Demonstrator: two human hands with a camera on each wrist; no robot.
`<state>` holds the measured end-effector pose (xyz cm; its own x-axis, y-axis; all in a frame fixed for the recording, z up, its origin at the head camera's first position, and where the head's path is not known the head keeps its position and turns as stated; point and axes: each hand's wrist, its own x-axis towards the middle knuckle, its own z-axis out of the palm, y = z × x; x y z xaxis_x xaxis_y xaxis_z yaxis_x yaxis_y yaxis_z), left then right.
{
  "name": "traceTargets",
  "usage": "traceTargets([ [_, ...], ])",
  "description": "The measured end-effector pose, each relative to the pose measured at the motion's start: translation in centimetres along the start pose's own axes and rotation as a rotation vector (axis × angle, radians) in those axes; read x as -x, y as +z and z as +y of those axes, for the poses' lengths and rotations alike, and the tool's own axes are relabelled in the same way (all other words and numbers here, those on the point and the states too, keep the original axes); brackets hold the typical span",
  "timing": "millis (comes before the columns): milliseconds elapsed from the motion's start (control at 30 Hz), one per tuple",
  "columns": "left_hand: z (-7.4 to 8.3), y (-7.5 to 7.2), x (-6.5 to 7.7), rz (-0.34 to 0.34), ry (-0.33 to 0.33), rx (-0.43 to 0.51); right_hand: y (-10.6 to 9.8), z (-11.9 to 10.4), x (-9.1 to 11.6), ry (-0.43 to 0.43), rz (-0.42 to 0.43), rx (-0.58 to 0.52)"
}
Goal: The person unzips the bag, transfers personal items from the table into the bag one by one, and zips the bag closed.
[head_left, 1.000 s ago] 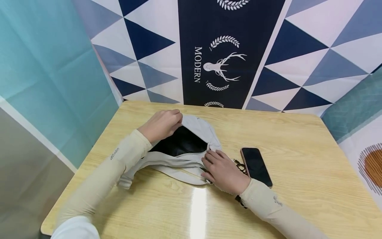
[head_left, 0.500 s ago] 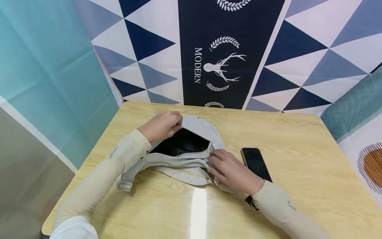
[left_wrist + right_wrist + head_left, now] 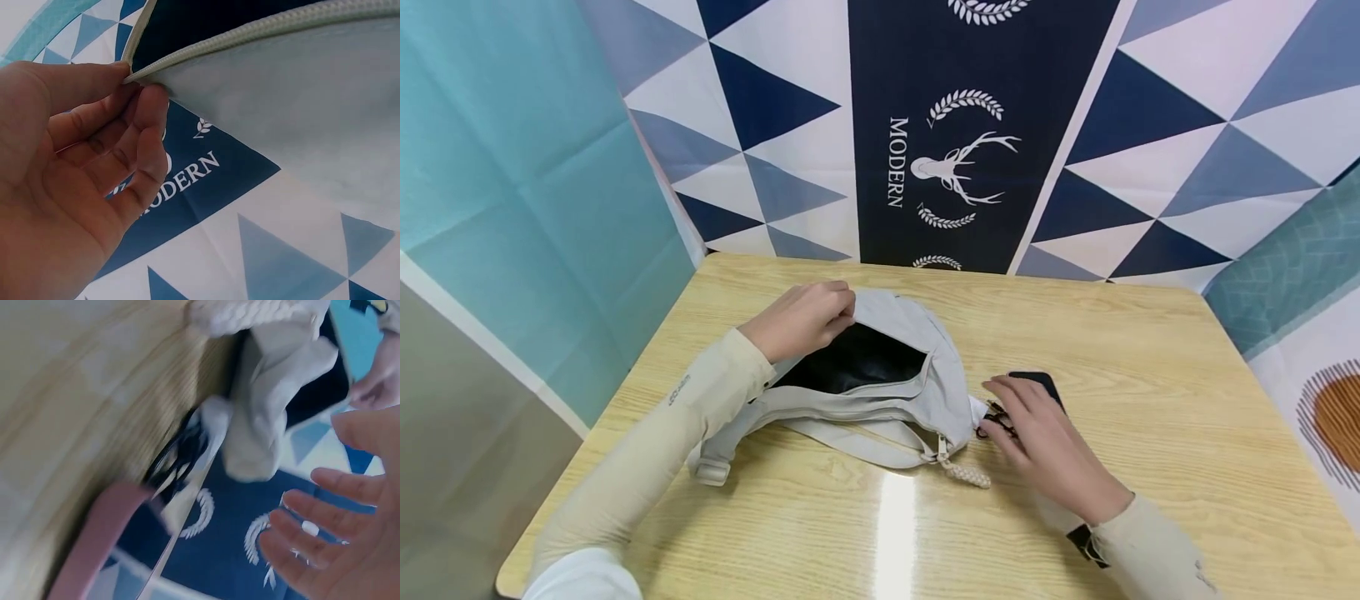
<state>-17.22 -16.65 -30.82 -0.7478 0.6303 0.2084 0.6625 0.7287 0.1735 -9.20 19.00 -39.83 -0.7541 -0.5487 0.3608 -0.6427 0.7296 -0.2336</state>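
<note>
A light grey waist bag [image 3: 951, 358] lies on the table with its zipped mouth spread, showing a black lining [image 3: 857, 362]. My left hand [image 3: 805, 317] pinches the far-left edge of that mouth between thumb and fingertip; the left wrist view shows the zipper edge [image 3: 250, 34] in this pinch. My right hand [image 3: 1052, 442] is off the bag, fingers spread and holding nothing, just right of a black cable [image 3: 997, 417]. A small white piece [image 3: 215, 419] sits by the cable. Beyond my right hand lies a phone [image 3: 1037, 382], partly hidden; its pink case [image 3: 103, 544] shows in the right wrist view.
A braided zipper pull [image 3: 968, 476] hangs at the bag's right end. The bag's strap and buckle [image 3: 711, 472] stretch to the left on the wooden table [image 3: 1150, 375]. Patterned cloth [image 3: 790, 108] rises directly behind the table's far edge.
My right hand has let go of the bag's right end and moved right to the cable, uncovering the braided pull. My left hand keeps its pinch on the bag's edge.
</note>
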Motion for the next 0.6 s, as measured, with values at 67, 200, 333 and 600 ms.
traceTargets([
  [67,0.0,0.0,0.1,0.003,0.000,0.001,0.0,0.8,0.8,0.057,0.017,0.019],
  [200,0.0,-0.1,0.3,0.014,0.008,0.008,-0.3,2.1,2.5,0.178,0.022,0.029],
  [333,-0.1,0.0,0.4,0.020,0.012,0.016,-0.8,3.0,4.1,0.320,-0.062,0.020],
  [600,-0.2,0.3,0.8,0.018,-0.005,0.034,-0.6,4.0,5.3,0.467,-0.258,0.041],
])
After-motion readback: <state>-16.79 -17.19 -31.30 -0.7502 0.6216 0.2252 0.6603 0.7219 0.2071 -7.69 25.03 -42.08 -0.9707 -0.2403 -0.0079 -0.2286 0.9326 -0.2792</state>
